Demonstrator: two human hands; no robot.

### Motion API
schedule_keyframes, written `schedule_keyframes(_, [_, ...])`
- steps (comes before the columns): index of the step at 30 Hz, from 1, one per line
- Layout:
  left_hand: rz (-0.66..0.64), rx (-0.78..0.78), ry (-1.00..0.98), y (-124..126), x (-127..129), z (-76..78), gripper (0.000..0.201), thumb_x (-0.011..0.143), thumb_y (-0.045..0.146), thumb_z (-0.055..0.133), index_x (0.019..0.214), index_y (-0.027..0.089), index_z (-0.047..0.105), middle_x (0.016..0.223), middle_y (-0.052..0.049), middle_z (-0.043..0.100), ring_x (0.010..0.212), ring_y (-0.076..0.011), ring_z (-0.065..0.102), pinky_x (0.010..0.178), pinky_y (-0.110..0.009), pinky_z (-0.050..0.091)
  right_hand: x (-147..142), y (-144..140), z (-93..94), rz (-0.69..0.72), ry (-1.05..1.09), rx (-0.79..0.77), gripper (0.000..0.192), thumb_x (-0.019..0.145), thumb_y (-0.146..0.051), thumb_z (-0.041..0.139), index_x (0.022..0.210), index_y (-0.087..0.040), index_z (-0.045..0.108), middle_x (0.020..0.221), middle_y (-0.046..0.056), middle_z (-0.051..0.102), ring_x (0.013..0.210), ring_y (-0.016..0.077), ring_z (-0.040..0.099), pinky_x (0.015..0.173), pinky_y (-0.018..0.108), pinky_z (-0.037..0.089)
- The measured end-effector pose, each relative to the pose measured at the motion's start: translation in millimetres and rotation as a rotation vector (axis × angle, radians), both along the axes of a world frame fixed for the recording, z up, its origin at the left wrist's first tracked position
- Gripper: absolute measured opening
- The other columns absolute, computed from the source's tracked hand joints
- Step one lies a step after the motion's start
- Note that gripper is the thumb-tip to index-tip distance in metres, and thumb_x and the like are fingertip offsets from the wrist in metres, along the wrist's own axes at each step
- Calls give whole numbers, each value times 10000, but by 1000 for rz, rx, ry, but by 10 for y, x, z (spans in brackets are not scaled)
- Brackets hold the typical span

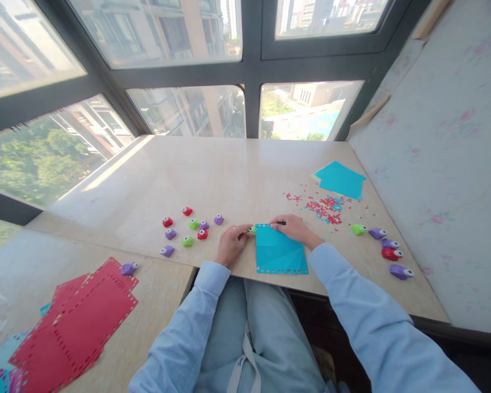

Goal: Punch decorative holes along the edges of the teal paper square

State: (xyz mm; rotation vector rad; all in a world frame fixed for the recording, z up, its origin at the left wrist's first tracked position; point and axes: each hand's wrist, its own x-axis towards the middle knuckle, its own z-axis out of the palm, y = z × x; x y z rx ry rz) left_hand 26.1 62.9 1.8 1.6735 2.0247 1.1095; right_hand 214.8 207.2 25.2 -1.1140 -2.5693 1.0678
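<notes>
Left hand (232, 244) presses green punch (250, 230) onto blue paper (279, 250); right hand (293, 227) steadies it.

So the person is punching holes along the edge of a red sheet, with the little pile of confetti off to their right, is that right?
Not quite: the sheet under the hands is blue, not red, as the head view shows. The red sheets lie apart on the lower table to the left. The rest holds: the left hand holds a small punch at the sheet's corner, and the confetti lies to the right.

eight small punches (187, 231) lie left, five (382, 249) right, one (129, 268) on red sheets (82, 322), two hands.
</notes>
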Motion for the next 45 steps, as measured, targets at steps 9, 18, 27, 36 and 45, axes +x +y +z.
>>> schedule_keyframes(9, [-78,57,-15,13,-4,-2,230,890,192,622,1089,229,731,1095,-61,741,998,-219,671,909,-366,516,-18,23,23,8,-19,-18,169,881,-298,618,968,-257,757,967,15,726,952,229,649,923,377,431])
schedule_keyframes(18, [61,-33,-164,40,-74,107,395,873,458,617,1117,154,675,915,-62,697,676,-135,589,648,-263,485,-30,27,-38,-25,-11,-8,145,856,-337,655,926,-273,765,967,7,725,965,233,642,941,395,414])
schedule_keyframes(27, [19,-586,-404,169,-175,479,446,783,590,648,639,189,516,529,21,545,407,-100,490,371,-213,314,-18,50,-55,-10,48,-19,177,835,-376,671,946,-277,766,962,9,727,947,232,646,894,370,427])
schedule_keyframes(36, [-92,-646,-541,304,-199,415,405,790,518,685,642,165,552,537,-5,613,398,-93,542,371,-188,385,-37,51,-42,27,28,4,151,854,-350,657,932,-275,762,962,6,725,952,227,643,913,381,410])
schedule_keyframes(45, [-119,-718,-646,355,-266,465,384,698,484,778,675,156,578,620,-21,651,455,-87,564,392,-183,385,-38,46,-45,13,33,13,165,862,-341,653,967,-269,759,1005,20,721,995,246,639,945,401,412])
